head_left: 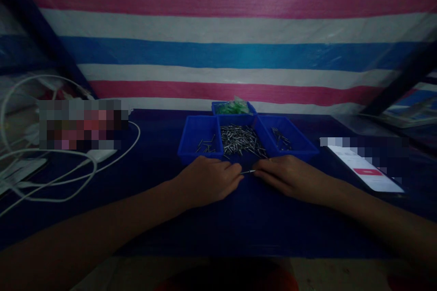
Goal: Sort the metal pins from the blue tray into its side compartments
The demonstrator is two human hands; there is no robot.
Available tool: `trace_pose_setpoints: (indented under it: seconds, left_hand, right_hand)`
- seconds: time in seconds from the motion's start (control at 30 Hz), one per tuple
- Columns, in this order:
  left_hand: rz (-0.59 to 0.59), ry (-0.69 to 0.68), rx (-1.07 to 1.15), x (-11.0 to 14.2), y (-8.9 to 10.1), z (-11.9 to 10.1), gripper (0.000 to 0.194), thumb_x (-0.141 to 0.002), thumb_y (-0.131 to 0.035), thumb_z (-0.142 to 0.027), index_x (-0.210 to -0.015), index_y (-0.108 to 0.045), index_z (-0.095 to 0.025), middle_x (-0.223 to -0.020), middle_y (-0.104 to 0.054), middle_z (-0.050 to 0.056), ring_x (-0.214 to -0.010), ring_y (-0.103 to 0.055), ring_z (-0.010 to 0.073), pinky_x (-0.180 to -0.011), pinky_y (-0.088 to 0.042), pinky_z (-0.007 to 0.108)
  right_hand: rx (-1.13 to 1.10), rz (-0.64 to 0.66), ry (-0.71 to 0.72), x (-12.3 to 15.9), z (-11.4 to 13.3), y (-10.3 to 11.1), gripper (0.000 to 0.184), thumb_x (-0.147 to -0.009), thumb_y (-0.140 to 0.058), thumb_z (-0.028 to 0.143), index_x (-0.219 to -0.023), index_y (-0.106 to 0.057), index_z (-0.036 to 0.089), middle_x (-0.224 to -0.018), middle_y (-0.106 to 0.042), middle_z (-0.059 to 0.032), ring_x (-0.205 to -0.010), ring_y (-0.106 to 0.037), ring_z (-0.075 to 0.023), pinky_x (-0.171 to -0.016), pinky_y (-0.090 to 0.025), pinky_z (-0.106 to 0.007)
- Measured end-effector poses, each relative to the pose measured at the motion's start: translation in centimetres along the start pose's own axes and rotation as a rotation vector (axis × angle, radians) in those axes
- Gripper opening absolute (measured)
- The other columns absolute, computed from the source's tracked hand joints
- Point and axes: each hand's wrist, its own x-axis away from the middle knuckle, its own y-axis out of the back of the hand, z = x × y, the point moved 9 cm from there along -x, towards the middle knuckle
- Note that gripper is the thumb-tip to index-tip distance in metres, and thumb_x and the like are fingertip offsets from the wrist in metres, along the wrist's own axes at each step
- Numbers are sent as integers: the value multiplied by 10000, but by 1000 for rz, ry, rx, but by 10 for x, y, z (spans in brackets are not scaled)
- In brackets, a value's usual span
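My left hand (215, 179) is closed in a pinch, and a thin silver metal pin (250, 171) runs from its fingertips toward the right. The pin's other end meets the pinched fingertips of my right hand (292, 175). Just beyond my hands, a middle blue bin (252, 120) is heaped with many similar metal pins (241, 140). A left blue bin (182, 141) holds several loose pins (206, 146). More pins (280, 138) lie in a right blue bin (303, 145). The exact shape of the held pin is too small and dim to make out.
Behind the bins stands another blue bin (214, 108) with green plastic packaging (232, 107). A lit phone (365, 168) lies to the right on the blue table (239, 232). White cables (95, 170) coil at the left. A striped sheet (218, 54) hangs at the back.
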Motion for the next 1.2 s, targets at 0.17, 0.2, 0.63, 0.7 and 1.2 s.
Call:
trace_pose_setpoints:
  seconds: [0.17,0.2,0.63,0.7,1.2]
  left_hand:
    - [-17,-13,23,-1,4,-3,213,-883,-338,-246,-769,-495,-159,-612,-569,-14,-546,-552,122,-463,-366,227]
    - [-22,-10,21,-1,4,-3,223,-885,-333,-243,-759,-495,-159,-606,-567,-15,-542,-551,122,-463,-365,229]
    - [3,21,1,-1,-1,-1,230,-892,-332,-266,-739,-477,-172,-622,-586,-14,-567,-577,146,-464,-368,241]
    - [-1,20,0,-2,-1,-1,231,-890,-338,-267,-734,-479,-170,-616,-585,-14,-563,-576,146,-467,-370,243]
    - [21,39,-15,-1,0,1,221,-888,-332,-264,-768,-494,-173,-621,-592,-12,-548,-579,149,-457,-374,246]
  right_hand:
    - [11,-2,-9,-1,0,3,235,-915,-317,283,-811,-498,175,-645,-531,10,-563,-524,-100,-543,-364,-221]
    - [13,1,-8,0,0,3,240,-916,-313,284,-812,-499,174,-651,-535,8,-564,-524,-100,-545,-365,-221]
    - [57,1,30,1,3,1,270,-913,-330,306,-745,-492,171,-651,-532,0,-574,-519,-100,-566,-371,-223]
    - [56,2,20,1,2,2,265,-912,-332,320,-775,-505,171,-665,-544,-4,-585,-530,-105,-569,-379,-227]
    - [79,-7,9,1,0,4,272,-917,-316,313,-903,-543,165,-702,-578,-19,-611,-558,-122,-578,-398,-244]
